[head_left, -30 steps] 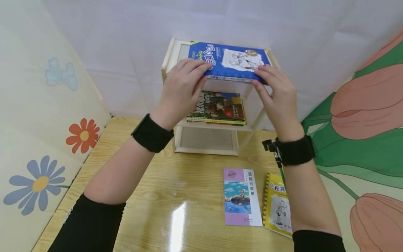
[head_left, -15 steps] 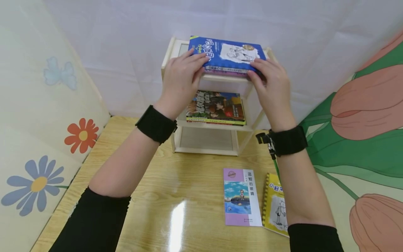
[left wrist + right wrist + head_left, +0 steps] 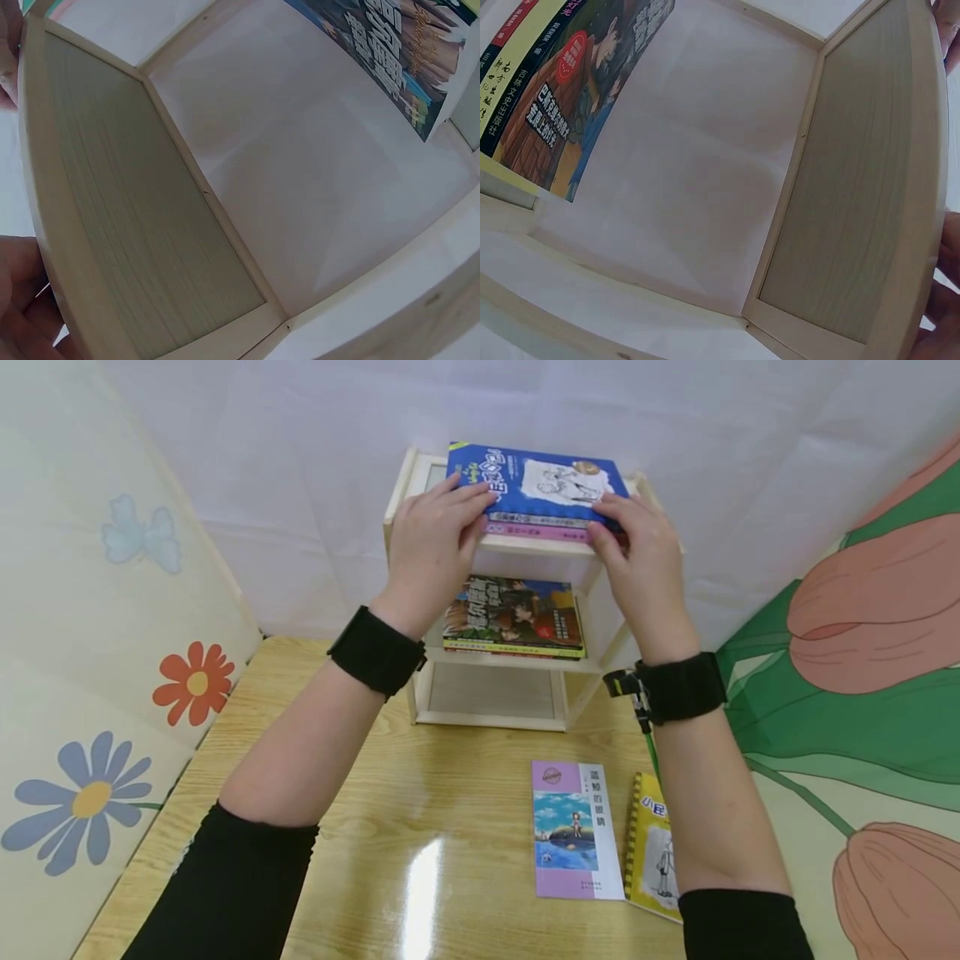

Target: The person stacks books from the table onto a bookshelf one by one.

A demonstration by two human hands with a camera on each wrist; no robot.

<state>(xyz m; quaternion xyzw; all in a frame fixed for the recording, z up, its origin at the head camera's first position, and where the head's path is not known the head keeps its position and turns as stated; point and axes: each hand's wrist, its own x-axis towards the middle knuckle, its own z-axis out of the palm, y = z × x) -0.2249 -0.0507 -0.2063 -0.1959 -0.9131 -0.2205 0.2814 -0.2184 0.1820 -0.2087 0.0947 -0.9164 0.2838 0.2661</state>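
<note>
Gripping the blue book [image 3: 566, 485] near its two ends, the left hand [image 3: 438, 535] and right hand [image 3: 647, 552] laid their fingers over the cover, thumbs by the front edge. The book rested on a pink-spined book [image 3: 536, 532], on the top shelf of a pale rack [image 3: 491, 722]. Uneven pressure from the hands could have skewed the upper book across the lower one; too strong a push toward the far side might have slid both off the back or rocked the slender rack.

The rack stood at the far side of a glossy wood-grain table [image 3: 360, 868], which reflected a bright streak. A book stack [image 3: 517, 614] lay on the middle shelf. Near right were a purple-and-white book [image 3: 577, 831] and, just beside it, a yellow book [image 3: 654, 852] partly hidden by the forearm. White cloth [image 3: 300, 460] hung behind, with a flower-patterned panel [image 3: 67, 635] at left and a tulip-patterned one [image 3: 862, 743] at right.
</note>
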